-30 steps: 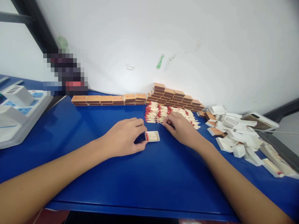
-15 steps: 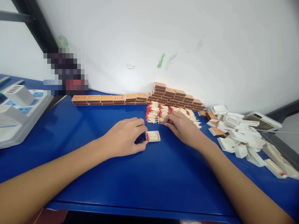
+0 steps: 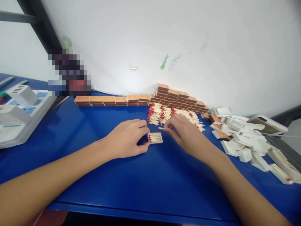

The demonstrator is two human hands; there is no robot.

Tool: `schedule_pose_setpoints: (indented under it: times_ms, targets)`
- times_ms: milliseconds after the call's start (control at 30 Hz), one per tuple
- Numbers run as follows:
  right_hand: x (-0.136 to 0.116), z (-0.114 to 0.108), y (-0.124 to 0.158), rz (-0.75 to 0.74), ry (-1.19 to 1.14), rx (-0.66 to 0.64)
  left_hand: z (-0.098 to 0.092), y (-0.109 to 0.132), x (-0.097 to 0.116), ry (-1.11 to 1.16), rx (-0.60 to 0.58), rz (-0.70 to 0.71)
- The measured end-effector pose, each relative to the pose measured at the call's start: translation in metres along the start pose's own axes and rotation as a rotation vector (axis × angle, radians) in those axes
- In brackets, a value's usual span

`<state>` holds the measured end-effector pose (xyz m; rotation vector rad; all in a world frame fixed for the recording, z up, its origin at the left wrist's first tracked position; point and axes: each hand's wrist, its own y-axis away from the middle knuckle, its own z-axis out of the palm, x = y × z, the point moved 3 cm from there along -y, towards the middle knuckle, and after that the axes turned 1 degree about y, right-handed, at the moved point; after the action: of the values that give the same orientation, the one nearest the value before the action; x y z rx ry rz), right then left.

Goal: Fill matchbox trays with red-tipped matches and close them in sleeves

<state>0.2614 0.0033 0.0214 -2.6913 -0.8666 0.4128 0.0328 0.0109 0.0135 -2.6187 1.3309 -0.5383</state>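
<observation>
My left hand (image 3: 129, 138) grips the left end of a small white matchbox tray (image 3: 161, 140) between thumb and fingers. Inside that tray lies a layer of matches (image 3: 155, 138), their red heads to the left. Just above and right of it, my right hand (image 3: 180, 131) pinches a match (image 3: 161, 128), with the red head pointing left toward the tray. Behind the right hand a wide pile of loose matches (image 3: 155, 114) rests on the blue table (image 3: 141, 182); the hand covers part of it.
Stacked orange matchboxes (image 3: 174, 95) line the white wall, with a lower row (image 3: 103, 100) to the left. A heap of white trays (image 3: 237, 139) and a phone (image 3: 268, 124) lie on the right. A power strip (image 3: 30, 131) with chargers sits at the left.
My right hand has drawn back slightly from the match pile toward the tray, a match now showing in its fingers. My left hand stays on the tray. The view has shifted slightly.
</observation>
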Motion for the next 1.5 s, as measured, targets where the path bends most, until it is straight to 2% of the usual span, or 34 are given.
schedule_pose_setpoints:
  times_ms: [167,367,433,500,600,733,900,967,1067,1167,1500]
  targets:
    - [-0.033,0.011,-0.004,-0.110,0.061,-0.049,0.001,0.000,0.000,-0.026,-0.031,-0.014]
    - [-0.031,0.012,0.000,-0.108,0.038,-0.043,0.001,0.000,0.000,-0.026,-0.023,-0.008]
    - [-0.024,0.010,-0.001,-0.038,-0.017,0.006,0.001,0.000,0.000,-0.019,-0.018,-0.007]
    - [-0.015,0.011,-0.006,0.083,-0.047,0.107,0.001,0.000,0.000,-0.015,-0.021,-0.010]
    - [-0.001,0.021,-0.017,0.207,-0.055,0.201,0.001,0.000,0.000,-0.012,-0.026,-0.012]
    - [0.009,0.038,-0.028,0.202,-0.084,0.114,0.000,0.000,0.000,-0.013,-0.023,-0.017]
    - [0.008,0.037,-0.025,0.158,-0.075,0.116,0.000,-0.001,0.000,-0.012,-0.028,-0.018]
    - [0.009,0.033,-0.024,0.201,-0.049,0.150,0.000,0.000,0.000,-0.015,-0.025,-0.017]
    - [0.013,0.027,-0.022,0.341,0.007,0.205,0.000,0.000,0.000,-0.016,-0.022,-0.010]
    - [0.017,0.027,-0.020,0.452,0.045,0.184,0.000,0.000,0.000,-0.016,-0.020,-0.001]
    - [0.015,0.034,-0.023,0.534,0.053,0.118,0.001,0.001,0.001,-0.025,-0.019,-0.003]
